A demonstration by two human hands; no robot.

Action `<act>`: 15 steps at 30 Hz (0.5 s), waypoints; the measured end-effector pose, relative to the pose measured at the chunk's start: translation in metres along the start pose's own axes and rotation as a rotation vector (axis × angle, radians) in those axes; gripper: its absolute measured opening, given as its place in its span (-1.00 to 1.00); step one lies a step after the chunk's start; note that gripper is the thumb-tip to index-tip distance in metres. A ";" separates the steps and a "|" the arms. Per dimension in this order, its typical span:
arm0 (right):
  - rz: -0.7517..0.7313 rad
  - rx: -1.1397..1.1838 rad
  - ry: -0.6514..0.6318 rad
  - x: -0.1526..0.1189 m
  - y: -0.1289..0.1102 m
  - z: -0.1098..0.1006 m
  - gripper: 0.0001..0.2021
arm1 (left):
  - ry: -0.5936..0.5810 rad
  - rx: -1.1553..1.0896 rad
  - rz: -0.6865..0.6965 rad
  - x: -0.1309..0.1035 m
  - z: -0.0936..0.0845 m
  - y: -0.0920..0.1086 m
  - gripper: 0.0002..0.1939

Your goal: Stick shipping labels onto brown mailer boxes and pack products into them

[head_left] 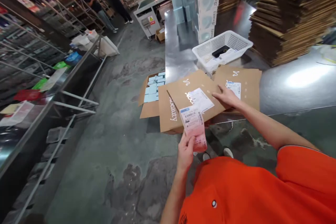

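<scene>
Between the thumb and fingers of my left hand (186,150) is a strip of printed shipping labels (193,122), held over the floor beside the table edge. My right hand (226,96) rests with fingers stretched out on the flat brown cardboard (178,87), near its right end. A white paper label (201,99) lies on that cardboard, next to white printed lettering. Under and to the right is another flat cardboard piece (250,87), bearing its own shipping label (234,88).
A white plastic basket (223,47) holding a dark object stands behind the cardboard. Stacked flat boxes (291,21) rise at the right, white cartons (207,10) at the back. An open carton (149,108) of light-blue boxes sits left of the metal table (296,87). Two people stand far off.
</scene>
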State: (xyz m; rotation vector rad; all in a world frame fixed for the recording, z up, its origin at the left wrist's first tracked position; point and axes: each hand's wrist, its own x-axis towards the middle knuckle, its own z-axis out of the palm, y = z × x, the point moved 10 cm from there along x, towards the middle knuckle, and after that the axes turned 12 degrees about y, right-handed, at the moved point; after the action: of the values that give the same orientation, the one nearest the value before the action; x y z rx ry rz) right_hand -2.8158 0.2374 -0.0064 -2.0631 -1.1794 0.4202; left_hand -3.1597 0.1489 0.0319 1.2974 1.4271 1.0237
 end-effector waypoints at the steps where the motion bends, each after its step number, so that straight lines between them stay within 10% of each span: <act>1: 0.067 0.019 0.048 0.004 0.030 -0.018 -0.31 | -0.042 -0.033 -0.013 -0.004 0.013 0.003 -0.65; 5: 0.362 -0.091 0.266 -0.010 0.136 -0.080 -0.33 | -0.065 -0.089 -0.137 -0.005 0.035 -0.005 -0.58; 7: 0.397 -0.235 0.273 -0.019 0.148 -0.093 -0.29 | -0.081 -0.074 -0.187 -0.005 0.042 -0.014 -0.54; 11: -0.023 -0.141 0.188 -0.022 0.047 -0.086 -0.27 | -0.089 -0.039 -0.253 -0.012 0.052 -0.029 -0.47; 15: -0.409 0.422 -0.486 -0.070 -0.101 -0.021 -0.47 | -0.128 -0.020 -0.253 -0.024 0.053 -0.025 -0.49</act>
State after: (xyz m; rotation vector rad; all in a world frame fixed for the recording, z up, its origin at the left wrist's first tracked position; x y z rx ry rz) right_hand -2.9022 0.2028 0.0758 -1.3499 -1.5904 0.9112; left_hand -3.1136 0.1228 -0.0022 1.1143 1.4363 0.7715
